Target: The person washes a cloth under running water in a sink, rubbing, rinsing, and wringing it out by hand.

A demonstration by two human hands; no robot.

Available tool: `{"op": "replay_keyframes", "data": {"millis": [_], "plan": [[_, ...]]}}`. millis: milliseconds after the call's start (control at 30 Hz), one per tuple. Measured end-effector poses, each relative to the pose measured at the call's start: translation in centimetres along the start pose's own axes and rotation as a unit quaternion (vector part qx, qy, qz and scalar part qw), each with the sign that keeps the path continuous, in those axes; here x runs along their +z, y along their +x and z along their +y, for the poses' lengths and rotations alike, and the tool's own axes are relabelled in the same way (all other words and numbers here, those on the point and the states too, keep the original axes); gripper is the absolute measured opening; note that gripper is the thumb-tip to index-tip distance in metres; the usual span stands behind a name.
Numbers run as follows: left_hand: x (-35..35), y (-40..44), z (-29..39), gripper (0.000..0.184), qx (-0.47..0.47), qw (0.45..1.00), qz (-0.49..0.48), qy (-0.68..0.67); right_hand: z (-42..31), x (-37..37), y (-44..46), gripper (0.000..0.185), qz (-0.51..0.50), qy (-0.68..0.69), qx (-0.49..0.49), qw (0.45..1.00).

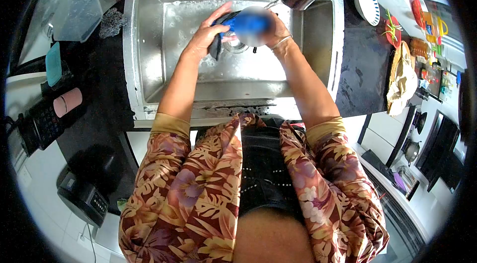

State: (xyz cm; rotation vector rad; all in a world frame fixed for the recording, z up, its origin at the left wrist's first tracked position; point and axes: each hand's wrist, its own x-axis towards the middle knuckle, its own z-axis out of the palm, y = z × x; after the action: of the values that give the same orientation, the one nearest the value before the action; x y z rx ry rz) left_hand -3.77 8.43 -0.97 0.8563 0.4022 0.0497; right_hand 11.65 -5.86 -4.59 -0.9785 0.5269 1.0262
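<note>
Steel sink (248,71) at twelve o'clock lay beneath the blurred blue-and-black item (243,23), which the left hand (203,37) clasped at nine and the right hand (280,33) met at three, closure indeterminable; presumably light and slippery when wet, it required two-sided support.

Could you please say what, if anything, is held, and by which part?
A blurred blue item: left hand on its left side, right hand on its right.
</note>
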Motion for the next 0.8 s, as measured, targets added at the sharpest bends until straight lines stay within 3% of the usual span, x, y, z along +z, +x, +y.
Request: {"op": "replay_keyframes", "data": {"millis": [33, 100, 167, 200, 233, 300, 433, 467, 500, 567, 600, 633, 667, 700, 733, 800], "plan": [[1.0, 0.0, 0.1, 0.049, 0.006, 1.0, -0.017, 0.001, 0.5, -0.6, 1.0, 0.034, -0.006, -0.006, -0.001, 1.0], [3.5, 0.7, -0.8, 0.022, 0.062, 0.973, 0.011, 0.22, 0.8, 0.5, 0.1, 0.034, -0.017, -0.01, 0.035, 0.999], [5.1, 2.4, -4.4, 0.01, 0.259, 0.848, 0.124, 0.446, 2.7, -0.2, 1.7, 0.032, -0.072, 0.064, 0.07, 0.993], [5.7, 2.9, -4.8, 0.017, 0.321, 0.799, 0.203, 0.465, 4.0, -1.2, 2.8, 0.029, -0.136, 0.008, 0.023, 0.99], [6.6, 2.3, -2.5, 0.028, 0.145, 0.84, 0.27, 0.447, 4.7, 1.1, 0.2, 0.024, -0.076, -0.054, -0.042, 0.995], [2.9, 5.3, -3.1, 0.033, 0.151, 0.804, 0.371, 0.439, 4.0, 5.8, -4.6, 0.022, -0.019, -0.063, 0.057, 0.996], [3.4, 5.5, -2.0, 0.038, 0.151, 0.805, 0.389, 0.422, 4.0, 3.9, -0.4, 0.03, -0.141, 0.016, 0.099, 0.985], [3.8, 5.4, -2.2, 0.036, 0.172, 0.835, 0.383, 0.355, 3.4, 3.7, -0.1, 0.034, -0.107, -0.017, 0.098, 0.989], [4.8, 4.6, -1.9, 0.033, 0.179, 0.819, 0.366, 0.404, 2.5, 3.4, 0.2, 0.039, -0.07, -0.051, 0.095, 0.992], [7.0, 3.2, -3.6, 0.026, 0.234, 0.858, 0.279, 0.362, 1.3, 0.2, 2.7, 0.035, -0.091, -0.148, 0.012, 0.985], [8.4, 2.0, -3.8, 0.02, 0.259, 0.83, 0.246, 0.429, 1.5, -1.7, 3.6, 0.032, -0.23, -0.036, 0.077, 0.97], [8.3, 1.9, -4.0, 0.023, 0.275, 0.814, 0.271, 0.434, 2.3, -2.3, 4.7, 0.029, -0.209, -0.069, 0.082, 0.972], [7.0, 2.8, -4.1, 0.027, 0.175, 0.811, 0.323, 0.455, 3.1, -2.9, 5.7, 0.027, -0.188, -0.102, 0.089, 0.973], [4.7, 4.6, -3.9, 0.032, 0.077, 0.798, 0.371, 0.469, 3.4, 1.8, 0.5, 0.026, -0.037, -0.121, 0.11, 0.986], [2.1, 5.8, -4.4, 0.04, 0.09, 0.792, 0.384, 0.466, 3.5, 4.9, -4.0, 0.025, -0.019, -0.123, 0.059, 0.99], [1.9, 5.7, -3.1, 0.041, 0.078, 0.788, 0.391, 0.469, 3.7, 3.4, -1.4, 0.025, -0.113, -0.137, 0.048, 0.983]]}}
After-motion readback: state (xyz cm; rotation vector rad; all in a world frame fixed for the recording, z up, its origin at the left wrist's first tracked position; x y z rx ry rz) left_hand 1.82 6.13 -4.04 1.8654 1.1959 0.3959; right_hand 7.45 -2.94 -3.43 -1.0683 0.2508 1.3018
